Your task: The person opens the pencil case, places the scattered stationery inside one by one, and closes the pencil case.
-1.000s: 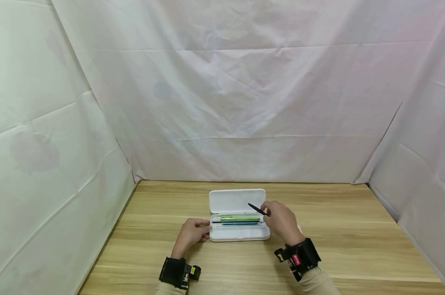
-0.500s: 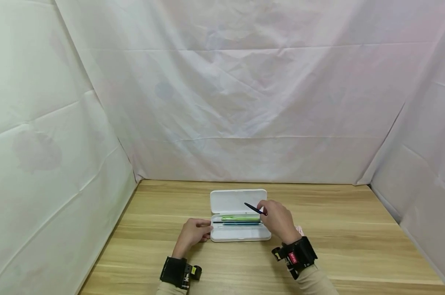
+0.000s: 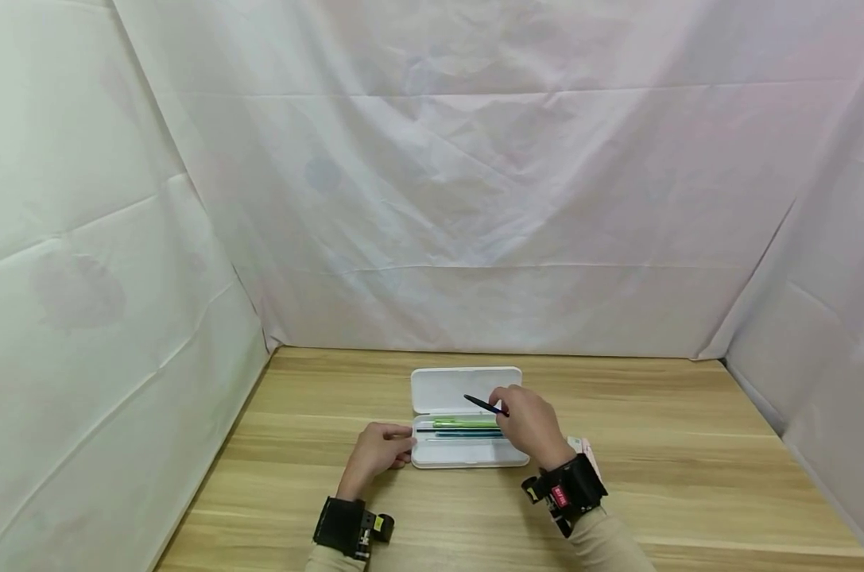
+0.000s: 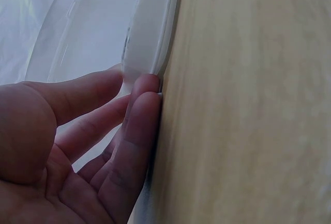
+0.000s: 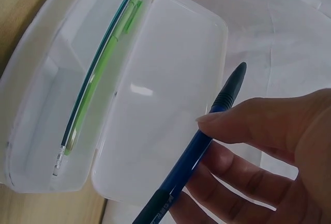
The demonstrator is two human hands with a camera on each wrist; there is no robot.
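Blue pen (image 5: 199, 154) w/ dark cap and grip sits pinched in the right hand (image 3: 528, 425), thumb and fingers (image 5: 243, 131) curled round the barrel, held in the air above the open white pencil case (image 3: 467, 453), not touching it. Pen's long axis runs diagonal in the head view: free end points up-left over the case lid (image 3: 463, 388), other end buried in the hand. That's skewed vs. the case tray, whose long side runs left-right across the counter (image 3: 653, 453). Tray lies just below and nearer the person than the pen tip; lid is flipped flat away from the person. In the tray, along its far side, lie a green pen (image 5: 103, 69) and a teal one (image 3: 467, 434) plus a thin dark one (image 3: 439, 430), all parallel to the tray's length; near half of the tray is bare. Right hand is the nearer one to the pens. Left hand (image 3: 376, 453) is relaxed, fingers (image 4: 139, 115) straight-ish and touching the tray's left end wall, gripping nothing. White sheeting (image 3: 432, 199) hangs behind and on both sides.
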